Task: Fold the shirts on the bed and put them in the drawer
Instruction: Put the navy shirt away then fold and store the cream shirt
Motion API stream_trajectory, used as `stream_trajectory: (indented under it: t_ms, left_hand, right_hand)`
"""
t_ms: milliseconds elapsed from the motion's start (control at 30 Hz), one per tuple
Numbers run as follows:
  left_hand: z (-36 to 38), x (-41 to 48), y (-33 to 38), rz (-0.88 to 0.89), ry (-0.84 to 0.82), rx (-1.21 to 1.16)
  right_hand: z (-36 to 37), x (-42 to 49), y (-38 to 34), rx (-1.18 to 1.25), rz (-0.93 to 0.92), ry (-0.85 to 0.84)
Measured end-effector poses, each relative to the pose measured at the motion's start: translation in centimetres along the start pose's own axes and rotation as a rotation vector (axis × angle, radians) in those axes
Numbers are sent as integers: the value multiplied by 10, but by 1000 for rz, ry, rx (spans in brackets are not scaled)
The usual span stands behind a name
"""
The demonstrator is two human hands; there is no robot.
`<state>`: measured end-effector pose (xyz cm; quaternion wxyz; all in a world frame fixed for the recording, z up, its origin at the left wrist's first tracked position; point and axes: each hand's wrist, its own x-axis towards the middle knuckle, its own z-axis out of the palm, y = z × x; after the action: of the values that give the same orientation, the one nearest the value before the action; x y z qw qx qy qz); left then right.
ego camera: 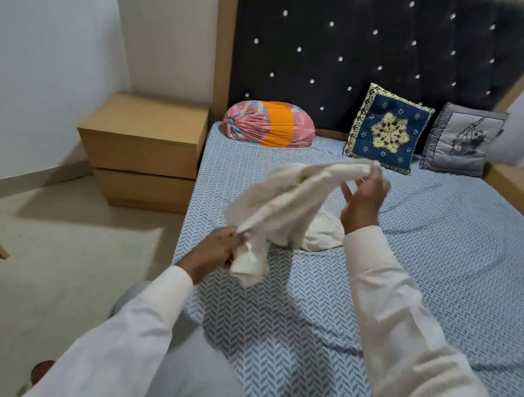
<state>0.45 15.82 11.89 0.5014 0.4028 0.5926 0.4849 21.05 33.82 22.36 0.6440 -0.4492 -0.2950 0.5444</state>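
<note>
Clenching a limp, probably light cream shirt (289, 194) in the left hand (215, 251). Pinching its top edge, the likeliest handhold, in the right hand (364, 204).

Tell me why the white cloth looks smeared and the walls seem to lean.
Head view: the shirt, held up by the left hand and right hand, is smeared by motion blur; the wide-angle lens tilts the headboard and walls; the nightstand throws a dark shadow on the floor.
</note>
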Motion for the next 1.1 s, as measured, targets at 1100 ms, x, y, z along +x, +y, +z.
stream_trajectory:
  t_ms: [1100]
  left_hand:
    - [-6, 7, 52, -42, -25, -303]
  right_hand:
    - [-28, -61, -118, 44, 72, -892]
